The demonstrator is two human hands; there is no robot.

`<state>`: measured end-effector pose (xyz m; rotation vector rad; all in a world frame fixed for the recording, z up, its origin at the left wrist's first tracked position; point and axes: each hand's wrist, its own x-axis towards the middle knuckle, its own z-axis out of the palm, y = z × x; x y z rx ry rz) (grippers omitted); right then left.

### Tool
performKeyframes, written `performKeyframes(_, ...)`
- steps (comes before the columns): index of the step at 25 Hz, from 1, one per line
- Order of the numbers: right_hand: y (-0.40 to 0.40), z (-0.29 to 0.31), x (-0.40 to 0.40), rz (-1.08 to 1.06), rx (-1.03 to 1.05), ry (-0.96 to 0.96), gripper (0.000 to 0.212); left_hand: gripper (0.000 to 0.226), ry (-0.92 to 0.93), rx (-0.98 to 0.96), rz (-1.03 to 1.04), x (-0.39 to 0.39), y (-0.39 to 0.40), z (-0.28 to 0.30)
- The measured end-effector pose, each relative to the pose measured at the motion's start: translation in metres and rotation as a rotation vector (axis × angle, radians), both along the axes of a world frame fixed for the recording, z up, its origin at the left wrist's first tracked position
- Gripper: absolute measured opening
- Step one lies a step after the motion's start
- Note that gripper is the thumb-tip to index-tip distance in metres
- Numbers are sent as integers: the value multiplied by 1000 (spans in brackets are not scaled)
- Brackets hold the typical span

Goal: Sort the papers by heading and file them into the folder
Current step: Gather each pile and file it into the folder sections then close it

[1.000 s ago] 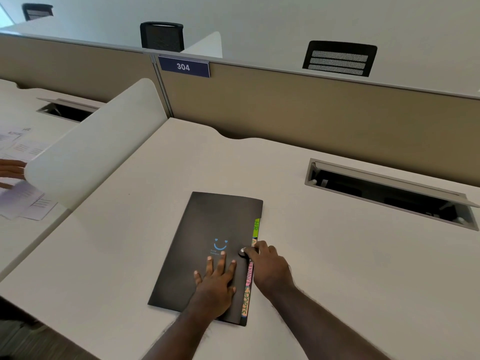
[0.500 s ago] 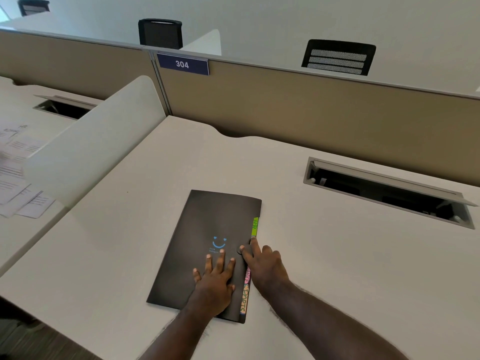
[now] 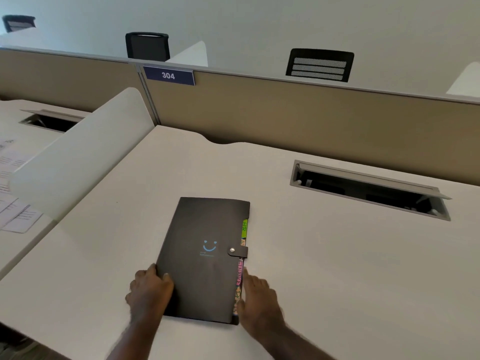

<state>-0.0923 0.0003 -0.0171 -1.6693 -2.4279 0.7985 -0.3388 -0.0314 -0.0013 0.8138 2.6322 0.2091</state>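
A black folder point(image 3: 205, 258) with a blue smiley print lies flat on the white desk point(image 3: 324, 268), closed, its snap strap point(image 3: 237, 252) fastened over the right edge. Coloured index tabs point(image 3: 244, 229) stick out along that edge. My left hand point(image 3: 149, 289) grips the folder's lower left edge, thumb on the cover. My right hand point(image 3: 257, 300) presses against the lower right edge by the tabs. No loose papers lie on this desk.
A white curved divider point(image 3: 78, 157) separates this desk from the left desk, where printed papers point(image 3: 13, 198) lie. An open cable tray point(image 3: 368, 193) sits at the right rear. A tan partition point(image 3: 285, 118) with sign 304 stands behind.
My left hand slid off the cover to the folder's left edge. My right hand left the snap and dropped to the lower right edge. The strap now shows fastened.
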Motion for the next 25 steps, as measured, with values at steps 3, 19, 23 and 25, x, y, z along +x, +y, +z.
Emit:
performKeyframes(3, 11, 4, -2, -264, -413, 303, 66, 34, -188, 164, 131, 3, 6, 3)
performKeyframes(19, 14, 24, 295, -851, -298, 604, 40, 23, -618, 236, -326, 269, 78, -5)
performKeyframes(23, 4, 21, 337, -872, -300, 535, 43, 22, -604, 105, -448, 309, 85, -15)
performKeyframes(25, 6, 17, 349, -861, -327, 487, 40, 21, -548, 12, -480, 317, 84, -21)
